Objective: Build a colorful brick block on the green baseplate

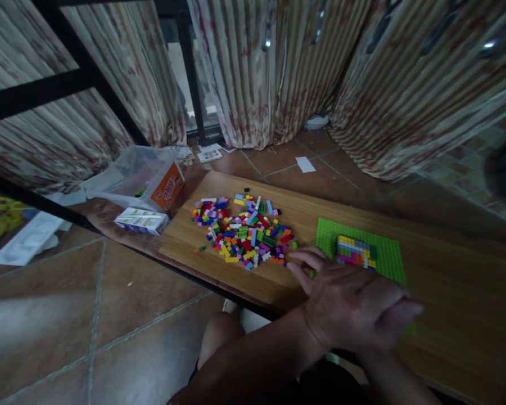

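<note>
Reaching fingers (306, 260) touch the brick pile's (242, 230) right edge.

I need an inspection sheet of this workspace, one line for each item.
Surface: wooden board on a low table, bare at right.
Job's things: pile of small coloured bricks; green baseplate bearing a multicoloured brick block.
Clutter: orange-labelled plastic bag, white carton, papers on the floor.
Hands: left hand fingers spread at the pile's edge; right hand blurred beside it, grip cannot be told.
Cables: nothing seen.
Surroundings: tiled floor, striped curtains, black frame.
</note>
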Tool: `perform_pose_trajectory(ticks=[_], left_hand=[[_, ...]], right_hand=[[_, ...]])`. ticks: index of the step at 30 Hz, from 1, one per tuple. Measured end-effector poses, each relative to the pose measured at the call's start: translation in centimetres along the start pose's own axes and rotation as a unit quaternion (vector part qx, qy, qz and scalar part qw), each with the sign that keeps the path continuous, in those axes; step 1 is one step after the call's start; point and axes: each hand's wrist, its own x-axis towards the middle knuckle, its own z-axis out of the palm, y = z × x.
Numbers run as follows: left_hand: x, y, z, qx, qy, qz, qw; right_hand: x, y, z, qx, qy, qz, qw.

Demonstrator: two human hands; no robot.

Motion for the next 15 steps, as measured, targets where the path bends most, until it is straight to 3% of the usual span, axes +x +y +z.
perform_pose_trajectory(ticks=[6, 10, 15], left_hand=[[0.2, 1.3, -1.9, -0.028, 0.013, 0.016, 0.999], [0.2, 1.5, -2.5, -0.021, 0.0, 0.002, 1.0], [0.2, 1.1, -3.2, -0.016, -0.027, -0.029, 0.999]], right_hand=[[1.0, -4.5, 3.4, -0.051, 0.029, -0.087, 0.995], [1.3, -6.6, 5.7, -0.105, 0.025, -0.066, 0.992], [1.2, -6.5, 6.8, -0.142, 0.04, -0.033, 0.989]])
